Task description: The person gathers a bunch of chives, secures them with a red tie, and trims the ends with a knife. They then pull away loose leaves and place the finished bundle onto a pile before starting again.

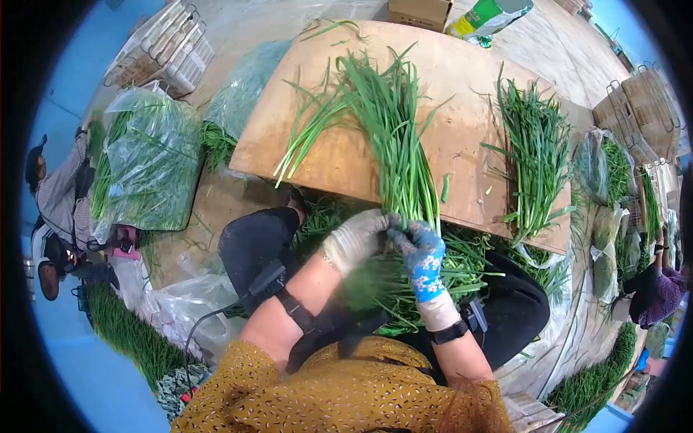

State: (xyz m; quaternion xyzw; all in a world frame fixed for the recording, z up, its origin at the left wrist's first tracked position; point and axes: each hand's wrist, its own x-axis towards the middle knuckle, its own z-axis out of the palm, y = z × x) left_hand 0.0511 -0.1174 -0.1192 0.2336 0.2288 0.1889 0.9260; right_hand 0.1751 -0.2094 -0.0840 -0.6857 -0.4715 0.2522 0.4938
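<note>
A large bunch of garlic chives lies on the wooden board, its pale stem ends reaching over the near edge toward me. My left hand, in a whitish glove, is closed at these stem ends. Beside it my right hand, in a blue flowered glove, has its fingers pinched on the same stem ends; the exact grip is partly hidden. To the left is a small loose group of chives. A thicker bunch rests on the right of the board. More loose greens lie below my hands, over my lap.
Bagged greens stand at left, near a seated person. Stacked crates are at the back left, and others at the right. Another person sits at far right. A green bag stands behind the board.
</note>
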